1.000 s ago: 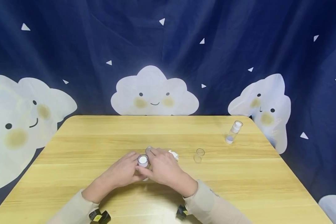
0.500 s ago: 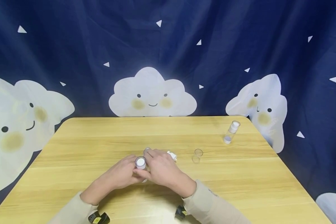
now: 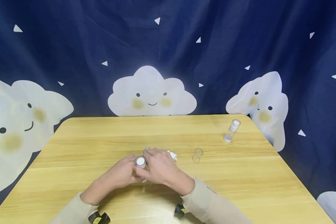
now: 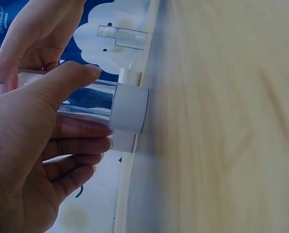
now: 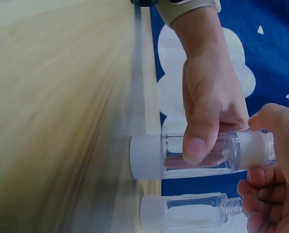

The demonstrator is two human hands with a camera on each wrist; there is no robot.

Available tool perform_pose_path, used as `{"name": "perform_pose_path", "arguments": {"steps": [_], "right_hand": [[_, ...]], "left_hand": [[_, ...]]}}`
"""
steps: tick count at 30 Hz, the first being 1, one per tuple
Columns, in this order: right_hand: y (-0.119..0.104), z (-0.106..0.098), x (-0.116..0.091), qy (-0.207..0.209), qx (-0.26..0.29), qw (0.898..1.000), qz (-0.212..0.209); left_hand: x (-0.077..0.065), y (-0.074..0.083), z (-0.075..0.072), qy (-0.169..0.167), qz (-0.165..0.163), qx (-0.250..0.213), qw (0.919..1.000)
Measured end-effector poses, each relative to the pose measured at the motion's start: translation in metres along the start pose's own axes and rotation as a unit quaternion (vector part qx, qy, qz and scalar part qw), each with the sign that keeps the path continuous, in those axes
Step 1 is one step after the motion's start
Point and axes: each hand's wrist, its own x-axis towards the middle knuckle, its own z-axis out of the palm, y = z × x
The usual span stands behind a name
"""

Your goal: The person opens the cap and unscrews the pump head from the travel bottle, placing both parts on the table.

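Note:
My left hand [image 3: 124, 169] holds a clear bottle [image 5: 173, 158] with a white base upright on the table, thumb across one side and fingers on the other. Around the white collar [image 5: 253, 149] at the bottle's top, my right hand [image 3: 162, 166] pinches with thumb and fingers. Just behind stands a second clear bottle [image 5: 193, 213], its threaded neck bare; the right hand hides most of it in the head view. A small white pump head [image 3: 172, 155] lies beyond the right hand's knuckles.
Right of the hands, a clear cap [image 3: 196, 155] stands on the wooden table [image 3: 100, 143]. A bottle with a white top [image 3: 231, 132] stands near the far right corner. A blue curtain [image 3: 168, 37] with cloud faces hangs behind the table.
The head view shifts slightly. Both hands stay on the same bottle, with only slight movement of the right hand at its top.

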Motion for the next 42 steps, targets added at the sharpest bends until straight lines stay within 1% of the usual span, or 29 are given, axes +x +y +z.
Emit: {"name": "perform_pose_path", "arguments": {"steps": [2, 5, 7, 9, 11, 14, 18, 22, 26, 31, 36, 42], "right_hand": [[0.0, -0.005, 0.003, -0.007, 0.015, 1.0, 0.02], [0.0, -0.017, 0.01, 0.003, 0.039, 0.999, 0.038], [0.001, -0.028, 0.017, 0.018, 0.047, 0.998, 0.037], [0.002, -0.037, 0.023, 0.028, 0.033, 0.999, 0.012], [0.004, -0.044, 0.027, 0.026, 0.013, 1.0, -0.005], [0.009, -0.051, 0.028, 0.011, -0.008, 1.0, -0.01], [0.015, -0.057, 0.024, -0.009, -0.016, 1.0, 0.005], [0.02, -0.061, 0.019, -0.01, -0.014, 1.0, 0.014], [0.024, -0.065, 0.012, -0.002, -0.002, 1.0, 0.022], [0.031, -0.065, 0.002, 0.002, 0.004, 0.999, 0.033], [0.039, -0.064, -0.008, -0.005, -0.002, 0.999, 0.052], [0.046, -0.063, -0.021, -0.022, -0.015, 0.997, 0.068]], "left_hand": [[0.0, 0.001, -0.001, -0.008, -0.017, -0.009, 0.9998], [0.0, 0.002, -0.003, -0.022, -0.048, -0.026, 0.9983], [0.001, 0.003, -0.003, -0.028, -0.065, -0.034, 0.9969], [0.001, 0.003, -0.003, -0.028, -0.072, -0.034, 0.9965], [0.001, 0.003, -0.003, -0.027, -0.072, -0.032, 0.9965], [0.001, 0.004, -0.002, -0.032, -0.073, -0.02, 0.9967], [0.001, 0.005, 0.0, -0.039, -0.065, 0.015, 0.997], [-0.001, 0.005, 0.0, -0.03, -0.058, 0.045, 0.9969], [-0.001, 0.006, 0.0, -0.021, -0.056, 0.057, 0.9966], [-0.001, 0.006, -0.002, -0.027, -0.059, 0.077, 0.9949], [-0.001, 0.007, -0.003, -0.032, -0.055, 0.099, 0.993], [-0.002, 0.006, -0.003, -0.03, -0.051, 0.105, 0.9927]]}}
